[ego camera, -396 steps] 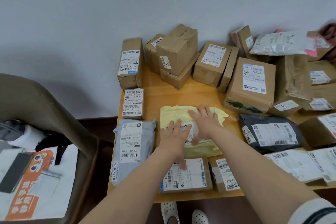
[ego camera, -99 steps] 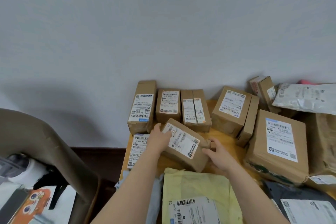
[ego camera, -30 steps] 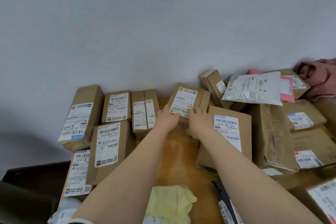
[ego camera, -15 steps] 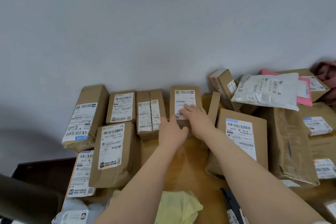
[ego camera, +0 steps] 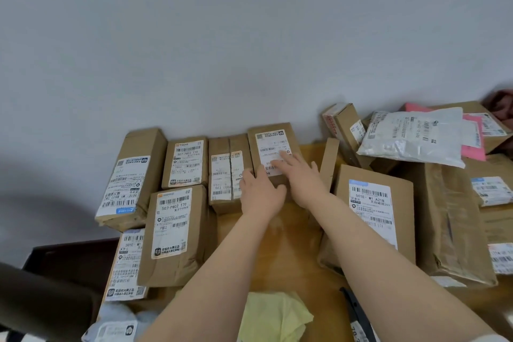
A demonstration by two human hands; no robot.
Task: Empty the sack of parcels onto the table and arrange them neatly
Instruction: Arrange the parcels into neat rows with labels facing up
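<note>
Head view: the brown box [ego camera: 270,141] now stands squared in the back row on the table [ego camera: 291,247] (askew a second ago), so one more parcel is arranged. Left hand [ego camera: 261,194] and right hand [ego camera: 304,178] rest flat on it, fingers straight.

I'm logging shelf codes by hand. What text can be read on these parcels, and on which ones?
"507-P802 T70": label of the back-row box, second from left.
"507-P802 T70", "P802": label of the box in front of it.
"501E- M1 A21B": label of the large box at right.
"501E- M1": label of the flat parcel at lower left; the rest is hidden.
Other print is too small or blurred to read.
</note>
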